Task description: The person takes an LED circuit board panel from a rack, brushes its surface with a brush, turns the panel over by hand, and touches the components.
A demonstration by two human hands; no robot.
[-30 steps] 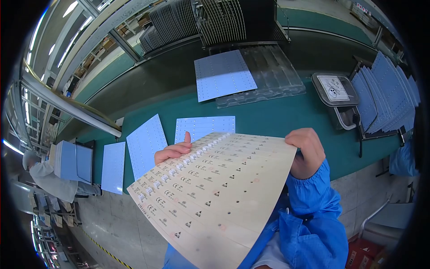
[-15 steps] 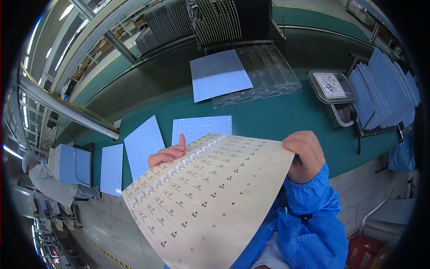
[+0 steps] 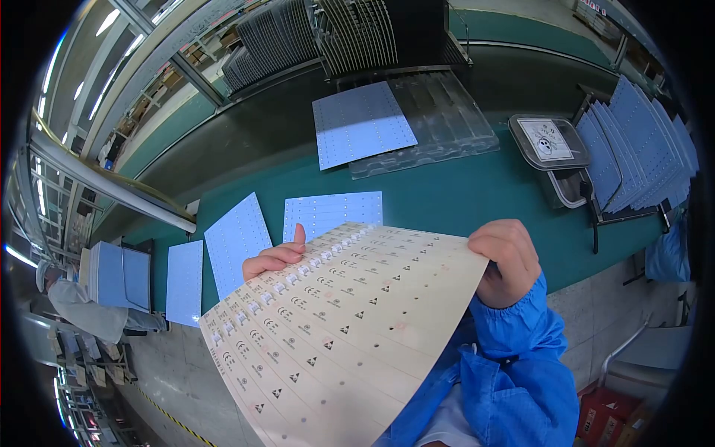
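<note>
A large cream circuit board panel [image 3: 350, 328] is held up tilted in front of me. Rows of printed CE marks and small triangles cover this side, with a line of small white connectors near its far left edge. My right hand [image 3: 508, 261] is closed on the panel's right corner, fingers over the top and thumb hidden. At the far left edge, my left hand [image 3: 274, 261] grips the panel with its thumb raised; its palm is hidden behind the board. Beyond it on the green table lie blue-white panels, one behind the board [image 3: 333, 205], one slanted [image 3: 237, 240] and one farther left [image 3: 185, 281].
Another panel [image 3: 363, 124] rests partly on a clear plastic tray [image 3: 454, 123]. At right are a metal box with a lidded top [image 3: 549, 141] and a rack of upright panels [image 3: 633, 153]. Black slotted racks [image 3: 357, 33] stand behind. A co-worker [image 3: 93, 305] is at far left.
The panel has tilted slightly, its printed marks shifting left and down in view. Both hands keep their hold. The whole scene has shifted a little left.
</note>
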